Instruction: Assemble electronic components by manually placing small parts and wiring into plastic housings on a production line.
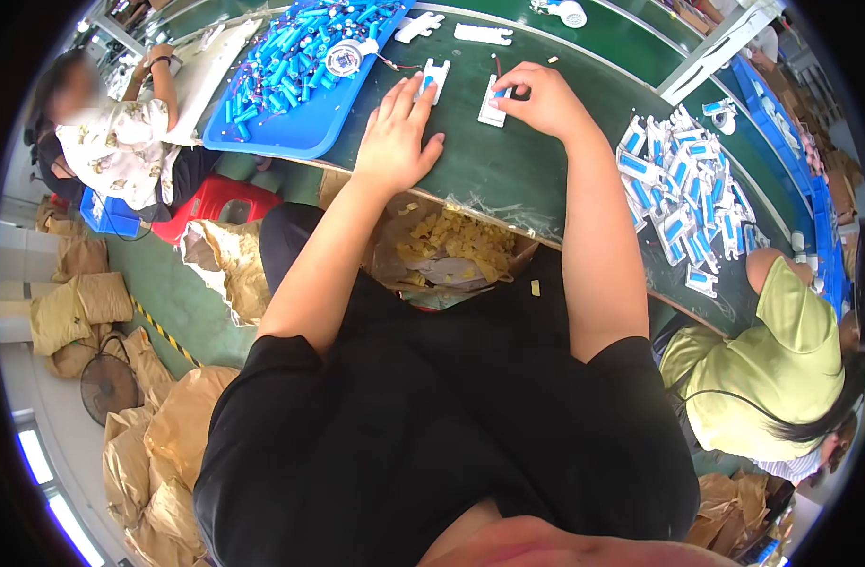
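My left hand lies flat on the green table, fingers stretched out. Its fingertips touch a white plastic holder with a blue cylindrical battery in it. To the right, my right hand bends thumb and forefinger together over a second white plastic holder. They pinch at a blue battery lying in that holder, partly covered by the fingers. A thin red wire rises from the holder's far end. Beyond my hands lie two more white holders, one of them here.
A blue tray heaped with wired blue batteries stands at left, a round white part on top. White holders with batteries pile up at right. Below the table edge sits a box of yellow scraps. Co-workers sit on both sides.
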### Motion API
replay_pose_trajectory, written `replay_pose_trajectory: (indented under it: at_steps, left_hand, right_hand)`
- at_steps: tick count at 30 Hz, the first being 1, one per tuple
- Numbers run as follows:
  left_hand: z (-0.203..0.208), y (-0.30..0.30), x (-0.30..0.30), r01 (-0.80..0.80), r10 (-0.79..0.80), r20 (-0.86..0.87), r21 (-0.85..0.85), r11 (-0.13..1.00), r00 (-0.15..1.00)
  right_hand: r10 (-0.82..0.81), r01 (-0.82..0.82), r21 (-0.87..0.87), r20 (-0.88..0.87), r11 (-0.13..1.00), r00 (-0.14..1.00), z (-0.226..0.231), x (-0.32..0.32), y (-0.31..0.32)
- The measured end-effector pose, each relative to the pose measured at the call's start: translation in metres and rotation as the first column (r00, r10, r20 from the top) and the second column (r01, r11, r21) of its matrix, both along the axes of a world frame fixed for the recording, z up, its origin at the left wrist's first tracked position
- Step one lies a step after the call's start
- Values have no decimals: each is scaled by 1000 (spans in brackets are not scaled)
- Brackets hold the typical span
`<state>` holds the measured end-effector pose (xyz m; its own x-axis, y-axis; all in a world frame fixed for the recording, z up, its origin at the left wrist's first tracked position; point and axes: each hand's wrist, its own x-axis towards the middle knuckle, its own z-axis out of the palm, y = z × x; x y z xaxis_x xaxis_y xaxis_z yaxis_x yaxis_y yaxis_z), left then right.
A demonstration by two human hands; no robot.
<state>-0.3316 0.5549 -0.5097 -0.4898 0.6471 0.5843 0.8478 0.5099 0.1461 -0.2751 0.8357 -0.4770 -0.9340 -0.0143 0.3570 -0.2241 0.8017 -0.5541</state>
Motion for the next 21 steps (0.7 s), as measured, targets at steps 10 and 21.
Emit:
replay_pose_trajectory:
  at_steps: [10,21]
  left_hand:
    - [-6,-12,0,-51,11,172,235,971,985]
    - [44,-22,-27,309,-190,362,-305,901,912]
  right_hand:
    - [-632,606,243,42,758,774,-9,2,31]
    - [-218,169,-158,-378,973,900,4,-7,-19]
